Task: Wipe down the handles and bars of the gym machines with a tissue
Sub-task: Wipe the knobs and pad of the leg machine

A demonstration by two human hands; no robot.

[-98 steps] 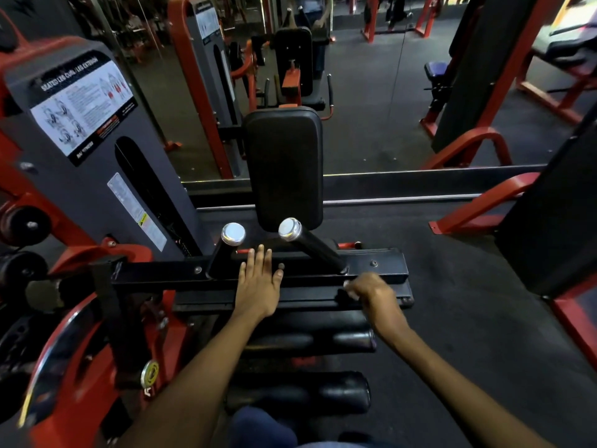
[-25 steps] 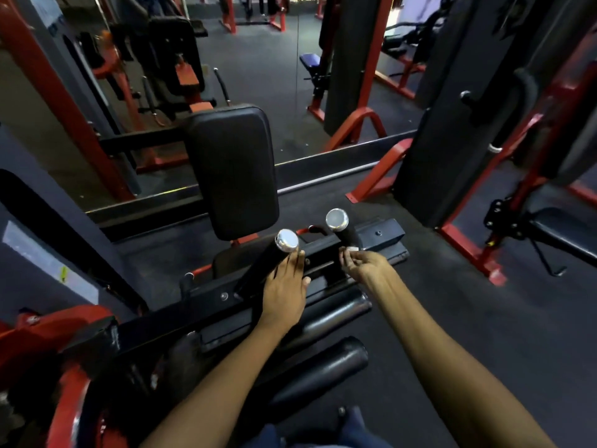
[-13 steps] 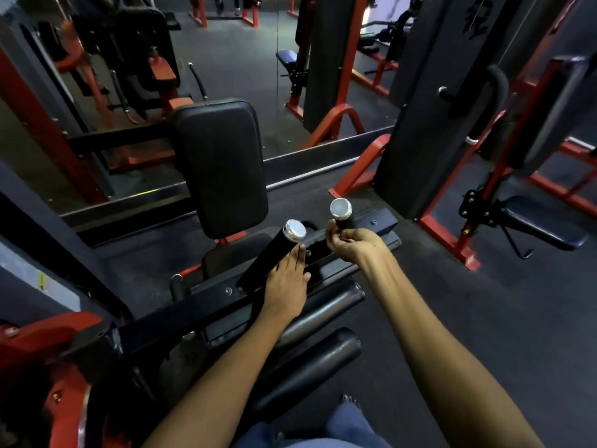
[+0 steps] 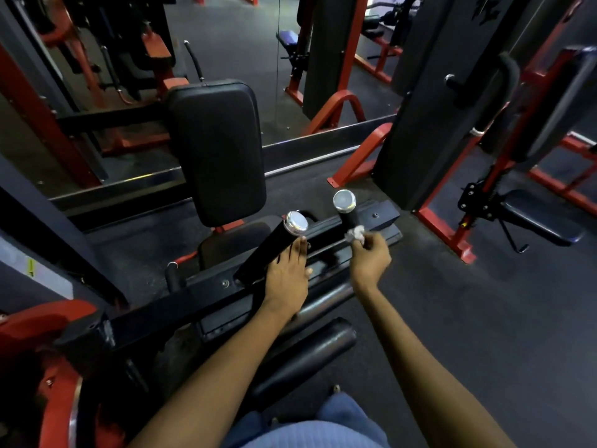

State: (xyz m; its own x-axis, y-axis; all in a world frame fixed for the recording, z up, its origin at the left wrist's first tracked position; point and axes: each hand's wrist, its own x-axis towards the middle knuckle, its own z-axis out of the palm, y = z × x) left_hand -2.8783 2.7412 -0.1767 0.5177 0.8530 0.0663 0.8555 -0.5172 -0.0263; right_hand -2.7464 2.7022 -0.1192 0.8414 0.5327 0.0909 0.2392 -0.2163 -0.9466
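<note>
Two black handles with silver end caps rise from the machine's black crossbar [image 4: 181, 305]. My right hand [image 4: 370, 260] pinches a crumpled white tissue [image 4: 354, 235] against the lower part of the right handle [image 4: 346, 211]. My left hand [image 4: 287, 279] lies flat with straight fingers along the base of the left handle [image 4: 274, 244], fingertips just below its cap.
A black back pad [image 4: 219, 150] stands behind the handles. Black foam rollers [image 4: 310, 354] lie under my arms. A red-framed machine with a black seat [image 4: 542, 221] stands to the right, a mirror wall [image 4: 226, 53] is ahead, and dark floor [image 4: 484, 318] lies at the right.
My right hand has slid down the right handle from near its cap, and the tissue now shows at its fingertips. The left hand stays on the left handle. The view has shifted slightly.
</note>
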